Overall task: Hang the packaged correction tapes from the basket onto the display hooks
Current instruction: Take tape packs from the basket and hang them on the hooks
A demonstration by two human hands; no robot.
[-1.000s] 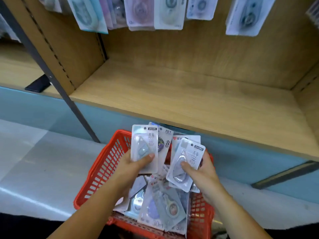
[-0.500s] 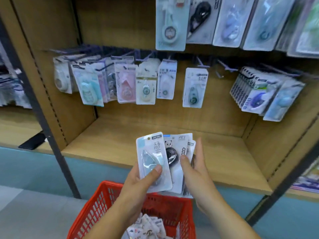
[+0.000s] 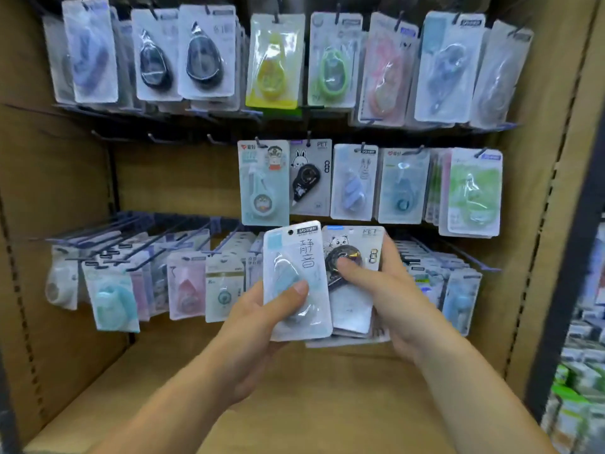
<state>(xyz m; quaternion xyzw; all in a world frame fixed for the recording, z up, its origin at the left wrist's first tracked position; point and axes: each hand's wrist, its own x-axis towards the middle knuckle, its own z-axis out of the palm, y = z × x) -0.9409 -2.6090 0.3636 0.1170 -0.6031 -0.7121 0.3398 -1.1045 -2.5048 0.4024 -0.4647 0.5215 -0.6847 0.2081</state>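
The packs have risen level with the middle hook row (image 3: 308,139). The pale-blue blister-carded correction tape (image 3: 296,283) is pinched low in the left hand (image 3: 262,309), thumb on the blister; the right hand (image 3: 393,290) grips a stack (image 3: 352,319) topped by a black cat-print pack (image 3: 352,253). Probably light, stiff, slick: hold low, keeping its top hole free.

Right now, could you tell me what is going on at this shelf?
A person is stocking a shop display with packaged correction tapes. The left hand grips a pale blue pack, thumb on its front. The right hand holds a small stack, with a cat-print pack on top. Both are held up before the rows of hanging packs; none of the held packs is on a hook yet. Bare hooks show at the left of the middle row.
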